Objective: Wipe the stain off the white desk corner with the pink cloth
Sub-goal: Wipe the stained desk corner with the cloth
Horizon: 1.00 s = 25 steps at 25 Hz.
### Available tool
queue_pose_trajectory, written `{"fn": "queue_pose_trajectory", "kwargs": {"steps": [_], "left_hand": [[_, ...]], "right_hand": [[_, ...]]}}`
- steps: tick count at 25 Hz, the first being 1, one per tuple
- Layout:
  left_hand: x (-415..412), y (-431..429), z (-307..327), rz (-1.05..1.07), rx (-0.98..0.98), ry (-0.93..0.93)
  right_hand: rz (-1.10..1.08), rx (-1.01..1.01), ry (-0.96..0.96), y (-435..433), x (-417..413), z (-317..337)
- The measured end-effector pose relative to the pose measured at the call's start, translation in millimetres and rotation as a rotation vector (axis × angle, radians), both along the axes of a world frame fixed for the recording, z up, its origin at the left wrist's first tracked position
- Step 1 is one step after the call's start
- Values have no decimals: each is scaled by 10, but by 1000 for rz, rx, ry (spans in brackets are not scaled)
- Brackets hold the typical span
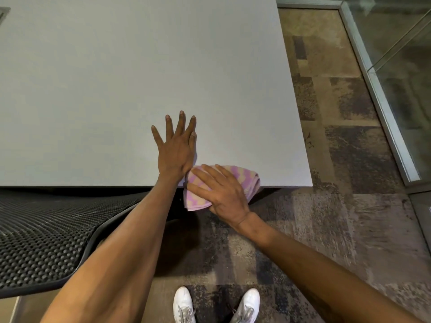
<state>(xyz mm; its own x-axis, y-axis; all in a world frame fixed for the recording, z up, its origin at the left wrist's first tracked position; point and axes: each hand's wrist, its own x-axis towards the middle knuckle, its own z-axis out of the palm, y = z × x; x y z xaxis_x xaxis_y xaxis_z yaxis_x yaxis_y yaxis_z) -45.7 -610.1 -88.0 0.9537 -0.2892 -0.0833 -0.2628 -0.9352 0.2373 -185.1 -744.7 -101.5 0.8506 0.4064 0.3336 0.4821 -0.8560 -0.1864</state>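
The white desk (140,66) fills the upper left, and its near right corner lies at the right of my hands. A folded pink cloth (247,180) with a pale zigzag pattern lies over the desk's front edge, partly hanging off it. My right hand (221,192) presses flat on the cloth, fingers spread and pointing left. My left hand (176,148) rests flat on the desk just left of the cloth, fingers apart, holding nothing. No stain shows on the desk surface.
A black mesh chair (42,238) stands at the lower left, tucked against the desk's front edge. Patterned brown carpet (338,159) covers the floor to the right. A glass wall with a metal frame (382,89) runs along the far right. My white shoes (217,306) show at the bottom.
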Motion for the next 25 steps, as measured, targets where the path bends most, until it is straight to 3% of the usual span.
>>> {"fn": "queue_pose_trajectory", "kwargs": {"steps": [8, 13, 18, 25], "left_hand": [[3, 44, -49, -31, -7, -40], [-3, 47, -41, -32, 15, -63], [-34, 30, -33, -27, 8, -53], [-66, -24, 66, -20, -22, -49]], "right_hand": [[89, -88, -81, -145, 35, -28], [129, -121, -104, -1066, -240, 17], [25, -155, -15, -2077, -625, 22], [-248, 50, 100, -2507, -1050, 42]]}}
